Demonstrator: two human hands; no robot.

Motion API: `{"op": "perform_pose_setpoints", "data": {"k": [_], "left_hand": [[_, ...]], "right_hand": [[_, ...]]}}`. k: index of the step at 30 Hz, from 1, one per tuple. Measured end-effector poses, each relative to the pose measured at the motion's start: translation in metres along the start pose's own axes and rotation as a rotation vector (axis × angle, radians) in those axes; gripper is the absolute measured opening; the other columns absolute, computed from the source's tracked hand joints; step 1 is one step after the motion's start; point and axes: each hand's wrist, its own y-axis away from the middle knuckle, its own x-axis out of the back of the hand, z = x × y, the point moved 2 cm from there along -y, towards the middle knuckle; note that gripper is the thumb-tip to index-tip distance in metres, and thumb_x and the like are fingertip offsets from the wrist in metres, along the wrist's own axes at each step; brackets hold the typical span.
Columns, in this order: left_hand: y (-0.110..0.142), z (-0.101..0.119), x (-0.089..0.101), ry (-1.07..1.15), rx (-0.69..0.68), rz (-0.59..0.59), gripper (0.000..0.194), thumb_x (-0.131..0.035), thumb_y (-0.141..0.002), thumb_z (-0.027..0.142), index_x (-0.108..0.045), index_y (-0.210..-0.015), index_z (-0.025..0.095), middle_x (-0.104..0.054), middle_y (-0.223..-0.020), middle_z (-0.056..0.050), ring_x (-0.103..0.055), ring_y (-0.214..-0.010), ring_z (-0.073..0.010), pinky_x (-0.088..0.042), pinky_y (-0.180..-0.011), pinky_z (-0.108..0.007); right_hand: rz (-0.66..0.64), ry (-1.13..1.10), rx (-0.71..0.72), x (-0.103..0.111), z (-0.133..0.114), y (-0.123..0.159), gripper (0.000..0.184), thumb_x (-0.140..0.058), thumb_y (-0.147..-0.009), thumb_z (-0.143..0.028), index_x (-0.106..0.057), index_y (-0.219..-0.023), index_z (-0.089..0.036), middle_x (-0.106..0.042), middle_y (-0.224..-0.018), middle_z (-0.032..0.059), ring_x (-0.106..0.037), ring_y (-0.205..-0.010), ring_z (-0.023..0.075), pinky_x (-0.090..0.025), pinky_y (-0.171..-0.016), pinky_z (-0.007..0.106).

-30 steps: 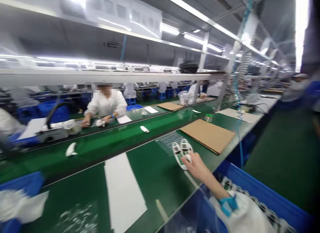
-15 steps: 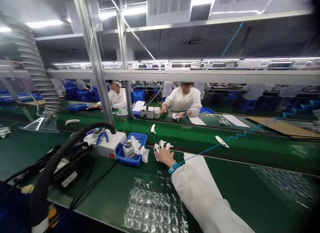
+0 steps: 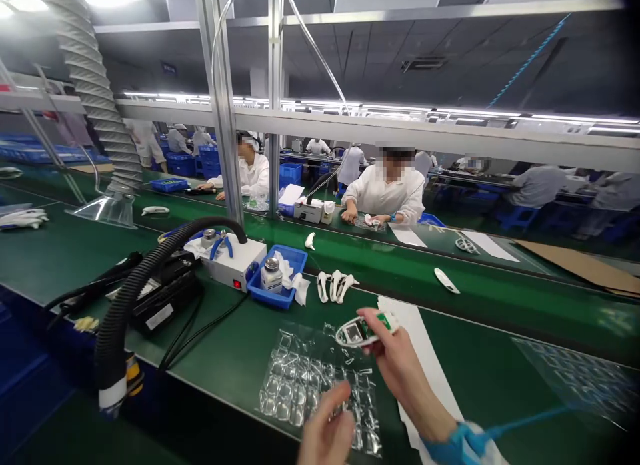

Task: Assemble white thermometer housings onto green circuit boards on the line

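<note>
Blue tray (image 3: 276,285) right up at the far edge of the green counter (image 3: 215,348): glass jar (image 3: 271,276) with a metal lid inside, white wipes (image 3: 293,278) bunched beside it and spilling over the right rim. Three white shells (image 3: 335,286) just beside that tray, lying side by side on the counter. Toward the near edge, a clear blister tray (image 3: 313,385), pockets catching the light. And over it, right hand (image 3: 403,368) pinching a white shell (image 3: 363,332), green board (image 3: 383,320) showing, fingers and thumb closed on its end, lifted clear of the counter. Left hand (image 3: 327,432) lower down, fingers apart, nothing in them, near the shell but not touching. Blue wrist strap (image 3: 463,444) on the right wrist.
</note>
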Motion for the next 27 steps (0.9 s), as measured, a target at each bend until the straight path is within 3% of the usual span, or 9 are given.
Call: {"op": "perform_pose_setpoints", "data": {"k": [2,4,6,9,12,15,18,21,27], "left_hand": [[-0.002,-0.005,-0.031,0.178,0.086,-0.070,0.063,-0.075,-0.062,0.061,-0.068,-0.108,0.018,-0.065,-0.121,-0.013,-0.050,-0.124,-0.0307,-0.044,-0.101,-0.034],[-0.005,-0.001,-0.046,0.324,0.137,-0.091,0.063,-0.076,-0.064,0.057,-0.065,-0.110,0.016,-0.064,-0.120,-0.014,-0.055,-0.118,-0.0293,-0.045,-0.099,-0.033],[-0.009,0.009,-0.047,0.377,0.168,-0.075,0.059,-0.076,-0.068,0.051,-0.061,-0.113,0.015,-0.067,-0.113,-0.013,-0.062,-0.101,-0.0246,-0.049,-0.086,-0.031],[-0.010,0.028,-0.034,0.342,0.188,-0.066,0.052,-0.072,-0.074,0.045,-0.055,-0.113,0.016,-0.068,-0.088,-0.006,-0.062,-0.075,-0.0170,-0.050,-0.068,-0.027],[-0.006,0.038,-0.021,0.207,0.231,-0.177,0.045,-0.066,-0.078,0.043,-0.053,-0.110,0.015,-0.061,-0.068,0.000,-0.056,-0.060,-0.0141,-0.048,-0.054,-0.025],[0.000,0.033,-0.015,0.055,0.275,-0.302,0.042,-0.063,-0.078,0.041,-0.053,-0.107,0.014,-0.057,-0.062,0.002,-0.049,-0.052,-0.0112,-0.041,-0.044,-0.021],[0.004,0.025,-0.013,-0.029,0.269,-0.367,0.035,-0.060,-0.079,0.040,-0.053,-0.102,0.014,-0.052,-0.058,0.004,-0.042,-0.045,-0.0083,-0.033,-0.039,-0.019],[0.008,0.023,-0.011,-0.123,0.254,-0.403,0.030,-0.055,-0.081,0.036,-0.053,-0.101,0.013,-0.049,-0.056,0.005,-0.038,-0.042,-0.0070,-0.029,-0.037,-0.018],[0.013,0.031,-0.009,-0.283,0.178,-0.381,0.034,-0.050,-0.084,0.032,-0.051,-0.112,0.013,-0.046,-0.055,0.006,-0.035,-0.042,-0.0066,-0.026,-0.038,-0.019]], "right_hand": [[-0.006,-0.191,-0.104,-0.003,0.017,0.037,0.036,-0.076,-0.069,-0.046,-0.069,-0.091,-0.018,-0.069,-0.084,0.0044,-0.063,-0.070,0.0204,-0.050,-0.056,0.028],[-0.039,-0.294,-0.200,-0.004,0.039,0.067,0.037,-0.077,-0.069,-0.045,-0.070,-0.095,-0.020,-0.071,-0.090,0.0063,-0.066,-0.080,0.0247,-0.053,-0.069,0.034],[-0.062,-0.317,-0.239,0.000,0.059,0.088,0.042,-0.076,-0.069,-0.049,-0.070,-0.099,-0.021,-0.071,-0.094,0.0080,-0.065,-0.083,0.0265,-0.053,-0.072,0.036],[0.003,-0.153,-0.240,0.019,0.073,0.101,0.042,-0.074,-0.069,-0.054,-0.070,-0.096,-0.023,-0.069,-0.093,0.0079,-0.063,-0.081,0.0256,-0.052,-0.067,0.033],[0.027,0.072,-0.084,0.035,0.057,0.096,0.032,-0.072,-0.073,-0.049,-0.067,-0.093,-0.025,-0.063,-0.094,0.0052,-0.058,-0.091,0.0235,-0.051,-0.073,0.028],[-0.204,0.250,0.140,0.033,0.027,0.084,0.023,-0.063,-0.083,-0.044,-0.064,-0.096,-0.025,-0.056,-0.094,0.0041,-0.055,-0.089,0.0205,-0.048,-0.076,0.027],[-0.425,0.407,0.249,0.021,0.007,0.076,0.013,-0.056,-0.088,-0.036,-0.060,-0.093,-0.024,-0.054,-0.092,0.0035,-0.053,-0.084,0.0190,-0.046,-0.075,0.029],[-0.493,0.482,0.275,0.012,0.002,0.073,0.006,-0.054,-0.089,-0.027,-0.056,-0.086,-0.023,-0.051,-0.088,0.0017,-0.050,-0.081,0.0176,-0.043,-0.074,0.028],[-0.531,0.533,0.350,0.010,0.013,0.073,0.015,-0.044,-0.092,-0.018,-0.047,-0.078,-0.022,-0.049,-0.084,0.0011,-0.049,-0.076,0.0166,-0.040,-0.067,0.028]]}}
